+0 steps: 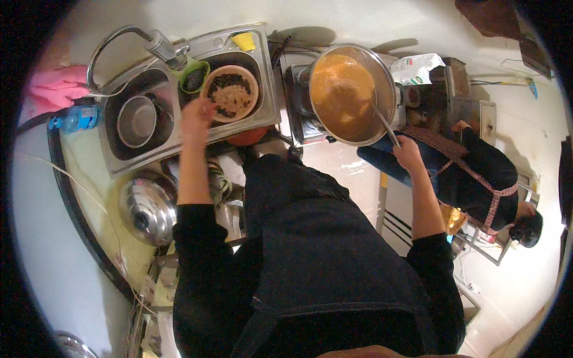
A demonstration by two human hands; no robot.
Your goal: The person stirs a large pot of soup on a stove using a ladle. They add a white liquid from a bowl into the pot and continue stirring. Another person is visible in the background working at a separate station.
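My right hand [407,152] grips the handle of a metal utensil [386,121], whose lower end is in a large metal pot [388,89] of orange-brown liquid. Beside the near left rim of a pinkish bowl [254,87] is my left hand [199,114], blurred; its fingers are unclear and I cannot tell whether it holds anything. The bowl stands in the right sink basin and contains a light brown crumbly heap over dark pieces. A green container [203,67] with dark contents is just left of it.
A metal pot [138,121] lies in the left sink basin under a faucet [107,33]. Left are pink gloves [58,87] and a blue plastic bottle [78,119]. A domed metal lid [147,208] is below the sink. A co-worker in an apron [497,201] is at the right.
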